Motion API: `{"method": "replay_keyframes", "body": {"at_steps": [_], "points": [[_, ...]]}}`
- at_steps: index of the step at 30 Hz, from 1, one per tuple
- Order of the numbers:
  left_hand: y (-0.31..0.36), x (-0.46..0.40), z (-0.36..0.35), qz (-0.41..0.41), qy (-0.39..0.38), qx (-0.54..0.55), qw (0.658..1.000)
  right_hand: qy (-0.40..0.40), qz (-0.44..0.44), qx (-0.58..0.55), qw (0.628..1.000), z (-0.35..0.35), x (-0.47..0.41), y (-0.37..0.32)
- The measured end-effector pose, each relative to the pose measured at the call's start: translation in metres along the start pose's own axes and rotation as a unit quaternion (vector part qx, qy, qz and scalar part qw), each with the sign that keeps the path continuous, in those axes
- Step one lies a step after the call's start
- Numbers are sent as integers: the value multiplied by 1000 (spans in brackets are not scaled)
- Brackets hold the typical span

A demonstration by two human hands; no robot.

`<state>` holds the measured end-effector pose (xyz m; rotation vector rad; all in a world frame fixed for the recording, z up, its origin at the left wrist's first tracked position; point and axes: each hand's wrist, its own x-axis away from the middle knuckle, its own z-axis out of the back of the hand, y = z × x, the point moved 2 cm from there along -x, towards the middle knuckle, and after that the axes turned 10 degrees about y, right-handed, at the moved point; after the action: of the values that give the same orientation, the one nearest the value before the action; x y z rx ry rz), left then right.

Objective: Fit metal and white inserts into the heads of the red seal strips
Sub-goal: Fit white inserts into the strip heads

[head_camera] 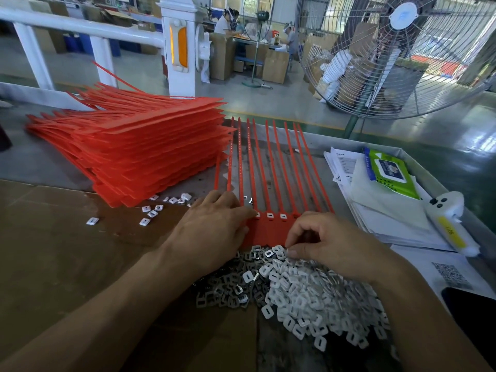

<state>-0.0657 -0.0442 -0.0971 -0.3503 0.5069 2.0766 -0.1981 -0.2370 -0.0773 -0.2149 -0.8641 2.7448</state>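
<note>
Head view shows the right hand (330,244) with its fingers (295,252) curled down into the near pile, thumb and forefinger tips closing on a piece at the pile's far edge; whether a piece is already pinched between them I cannot tell. The left hand (214,226) lies flat with fingers straight, pressing on the heads of a sheet of red seal strips (264,229) and holding nothing.

That sheet lies just beyond the pile, its tails (271,162) running away across the desk (53,162). Three heads between the hands already show white inserts (269,216) seated; the heads under the hands are hidden.

The pile is mixed: metal inserts (230,288) mostly to the left, loose white inserts (316,296) to the right, the two lots touching and partly mingled. These pieces look tiny, light and stiff, the metal ones probably slick and inclined to slide, so a fingertip pinch on opposite edges seems the sound hold. The strips look thin and springy, so the flat press on the heads likely keeps them from skating.

Further left, a tall stack of red sheets (150,146) waits, with a few assembled pieces (153,212) scattered at its foot. To the right lie papers (375,210), a green wipes pack (389,173) and a white handheld device (451,224).
</note>
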Motion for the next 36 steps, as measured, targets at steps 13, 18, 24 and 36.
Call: {"method": "replay_keyframes", "body": {"at_steps": [13, 18, 24, 36], "points": [[2, 0, 1, -3, -1, -2, 1000, 116, -54, -99, 987, -10, -3, 0], [2, 1, 2, -6, -1, -3, 1000, 157, -61, -150, 974, -11, -4, 0], [2, 1, 3, -9, 0, -1, 1000, 179, -63, -157, 969, -11, -4, -3], [1, 1, 2, -12, 3, -4, 1000, 225, -46, -123, 966, -13, -7, 4]]}}
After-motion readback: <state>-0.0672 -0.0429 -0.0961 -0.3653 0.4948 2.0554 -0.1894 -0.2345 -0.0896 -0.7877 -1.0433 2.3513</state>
